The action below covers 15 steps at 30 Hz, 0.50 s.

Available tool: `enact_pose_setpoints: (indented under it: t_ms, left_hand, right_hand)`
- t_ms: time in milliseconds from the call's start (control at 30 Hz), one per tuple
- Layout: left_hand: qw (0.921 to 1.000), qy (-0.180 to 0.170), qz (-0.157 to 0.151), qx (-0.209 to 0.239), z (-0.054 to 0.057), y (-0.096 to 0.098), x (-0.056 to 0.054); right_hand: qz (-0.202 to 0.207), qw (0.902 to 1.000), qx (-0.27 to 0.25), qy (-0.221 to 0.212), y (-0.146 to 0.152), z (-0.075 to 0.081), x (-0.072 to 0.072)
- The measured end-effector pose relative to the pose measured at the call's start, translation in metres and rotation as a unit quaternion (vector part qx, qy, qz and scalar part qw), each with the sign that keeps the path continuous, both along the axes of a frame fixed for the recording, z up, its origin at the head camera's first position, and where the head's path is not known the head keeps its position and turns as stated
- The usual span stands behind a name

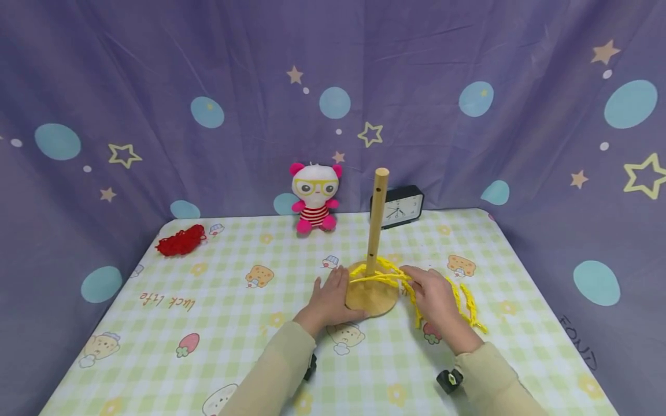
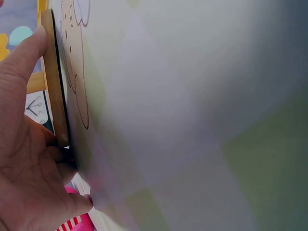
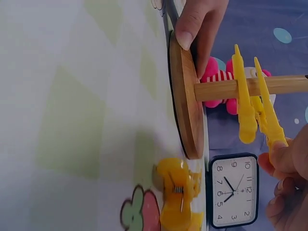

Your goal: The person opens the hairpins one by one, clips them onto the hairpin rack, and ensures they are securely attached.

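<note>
My left hand (image 1: 329, 300) holds the round base (image 1: 372, 300) of a wooden stand at its left rim, thumb at the near edge and fingers farther round. The upright post (image 1: 377, 225) rises from that base. In the right wrist view my right hand (image 3: 288, 166) pinches the end of a yellow plastic clip (image 3: 268, 108), whose long prongs lie across the post. More yellow clips, strung like a chain (image 1: 470, 306), curve round the post's foot and trail onto the table under my right hand. A metal spring shows in one yellow clip (image 3: 174, 211) low beside the base.
A panda plush toy (image 1: 314, 199) sits at the back of the table. Right of it, behind the post, stands a black-framed clock (image 1: 403, 209). A red tangled heap (image 1: 182, 241) lies at the far left. A purple curtain (image 1: 250, 156) hangs behind the checked tablecloth (image 1: 224, 335).
</note>
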<state>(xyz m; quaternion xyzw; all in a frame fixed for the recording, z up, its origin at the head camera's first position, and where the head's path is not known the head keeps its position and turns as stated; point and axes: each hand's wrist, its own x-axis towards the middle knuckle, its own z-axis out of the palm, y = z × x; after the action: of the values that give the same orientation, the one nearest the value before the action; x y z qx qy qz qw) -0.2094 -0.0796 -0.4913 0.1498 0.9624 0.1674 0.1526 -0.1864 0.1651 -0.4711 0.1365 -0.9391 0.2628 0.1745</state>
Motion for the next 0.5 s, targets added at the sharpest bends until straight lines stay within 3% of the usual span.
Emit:
enact_pose_setpoints:
  t_ms: [233, 500]
  left_hand:
    - [1.0000, 0.004, -0.002, -0.001, -0.001, 0.000, 0.000]
    - [0.9999, 0.014, -0.005, -0.003, -0.002, 0.000, -0.001]
  right_hand:
    - [0.010, 0.9997, -0.009, -0.019, -0.011, -0.001, -0.009]
    - [0.036, 0.9993, 0.009, 0.011, -0.022, 0.003, -0.011]
